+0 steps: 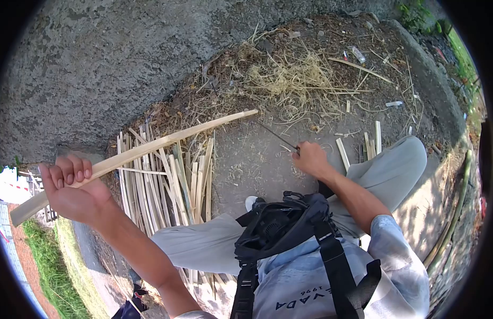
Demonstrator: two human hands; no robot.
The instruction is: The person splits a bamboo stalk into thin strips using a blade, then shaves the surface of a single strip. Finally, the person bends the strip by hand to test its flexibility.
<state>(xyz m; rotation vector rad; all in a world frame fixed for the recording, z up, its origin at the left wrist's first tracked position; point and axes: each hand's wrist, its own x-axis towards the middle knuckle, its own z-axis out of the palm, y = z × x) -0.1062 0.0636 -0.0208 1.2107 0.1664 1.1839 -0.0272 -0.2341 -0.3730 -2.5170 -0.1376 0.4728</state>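
Note:
My left hand (pixel 73 189), raised at the left, is closed around a long pale bamboo strip (pixel 166 140). The strip slants up to the right, its far end reaching over the ground near the middle. Lower right of that end, my right hand (pixel 311 158) grips a knife (pixel 276 135) by its dark handle, mostly covered by the fingers. Its thin blade points up and left, the tip close to the strip's far end. Below the held strip lies a pile of split bamboo strips (pixel 150 186), beside my bent leg.
Curly bamboo shavings (pixel 291 77) are heaped on the ground ahead, with a small plastic bottle (pixel 357 54) beyond them. A rough concrete wall (pixel 113 58) rises at the upper left. More cut strips (pixel 378 137) stick out by my right knee. A black chest harness (pixel 283 223) is strapped on me.

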